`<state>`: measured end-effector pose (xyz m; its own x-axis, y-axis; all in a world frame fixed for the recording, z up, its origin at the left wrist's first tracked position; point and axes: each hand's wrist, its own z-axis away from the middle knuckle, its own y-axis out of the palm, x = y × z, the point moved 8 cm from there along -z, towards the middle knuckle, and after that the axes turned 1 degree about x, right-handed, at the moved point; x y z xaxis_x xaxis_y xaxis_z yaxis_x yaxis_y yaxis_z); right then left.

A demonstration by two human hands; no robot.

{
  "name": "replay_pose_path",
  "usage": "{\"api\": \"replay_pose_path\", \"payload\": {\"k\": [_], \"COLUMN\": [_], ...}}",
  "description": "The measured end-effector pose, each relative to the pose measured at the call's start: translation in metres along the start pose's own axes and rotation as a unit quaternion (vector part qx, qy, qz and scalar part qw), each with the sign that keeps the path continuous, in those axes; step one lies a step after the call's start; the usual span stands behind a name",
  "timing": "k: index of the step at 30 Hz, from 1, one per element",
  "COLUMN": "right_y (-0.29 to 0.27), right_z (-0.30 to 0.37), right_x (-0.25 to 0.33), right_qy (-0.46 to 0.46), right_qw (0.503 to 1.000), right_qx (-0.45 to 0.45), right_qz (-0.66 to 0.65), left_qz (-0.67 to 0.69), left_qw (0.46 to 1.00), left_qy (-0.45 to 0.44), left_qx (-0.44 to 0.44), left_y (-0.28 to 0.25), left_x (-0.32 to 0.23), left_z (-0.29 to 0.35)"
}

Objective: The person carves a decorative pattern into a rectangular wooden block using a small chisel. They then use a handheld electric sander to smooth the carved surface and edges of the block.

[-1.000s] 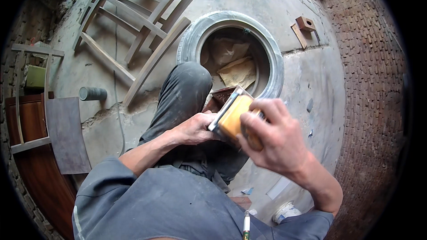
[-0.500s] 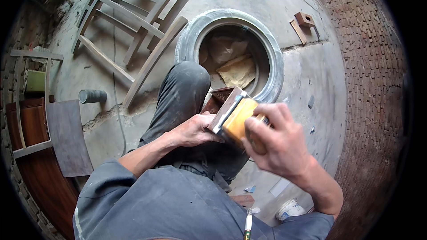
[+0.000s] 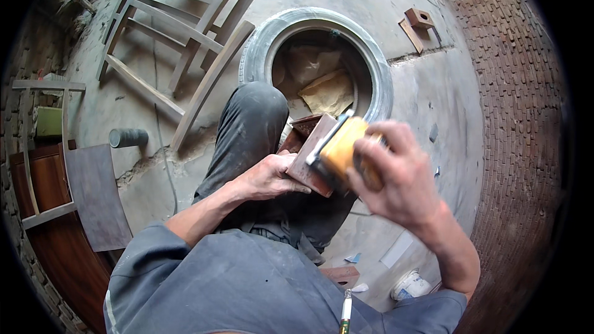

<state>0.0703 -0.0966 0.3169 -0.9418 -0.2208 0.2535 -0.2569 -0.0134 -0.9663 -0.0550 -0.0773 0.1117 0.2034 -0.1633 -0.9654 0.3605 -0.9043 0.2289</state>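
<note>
The left hand point(image 3: 267, 177) lies over the person's raised knee, its fingers closed on the lower edge of a small reddish-brown wooden piece point(image 3: 312, 151), which tilts up against the grey trouser leg point(image 3: 247, 130). The right hand point(image 3: 396, 176) has its grip wrapped tight around a yellow sanding block point(image 3: 341, 147) with a dark edge, pressed flat on the upper face of the wooden piece. Just beyond the knee a tyre point(image 3: 260, 49) lies flat on the concrete floor point(image 3: 433, 93), with crumpled tan sheets inside it. An unfinished wooden chair frame point(image 3: 179, 43) lies on the floor further left, a grey cylinder point(image 3: 129, 138) near it.
</note>
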Motion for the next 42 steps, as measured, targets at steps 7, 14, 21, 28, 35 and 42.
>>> {"api": "replay_pose_path", "payload": {"k": [7, 14, 21, 28, 35, 42], "right_y": [0.007, -0.004, 0.003, -0.002, -0.003, -0.002], "right_z": [0.012, 0.003, 0.008, -0.004, -0.002, 0.003], "right_x": [0.018, -0.003, 0.008, -0.014, -0.011, -0.010], "right_qy": [0.003, 0.018, 0.000, 0.006, 0.002, -0.002], "right_qw": [0.999, 1.000, 1.000, 1.000, 1.000, 1.000], "right_qx": [0.045, 0.003, 0.012, -0.002, -0.014, -0.008], "right_qz": [-0.015, 0.024, -0.008, 0.005, 0.005, 0.014], "left_qz": [0.029, -0.003, 0.004, -0.003, -0.022, -0.018], "left_qw": [0.999, 1.000, 1.000, 1.000, 1.000, 1.000], "left_qy": [-0.013, -0.007, -0.008, -0.013, 0.001, -0.004], "left_qx": [-0.010, 0.002, 0.000, 0.006, 0.012, 0.000], "left_y": [-0.001, 0.000, 0.000, -0.001, 0.002, -0.001], "left_x": [0.004, -0.003, 0.002, 0.006, 0.005, 0.000], "left_z": [-0.001, -0.003, -0.004, -0.001, 0.002, -0.002]}}
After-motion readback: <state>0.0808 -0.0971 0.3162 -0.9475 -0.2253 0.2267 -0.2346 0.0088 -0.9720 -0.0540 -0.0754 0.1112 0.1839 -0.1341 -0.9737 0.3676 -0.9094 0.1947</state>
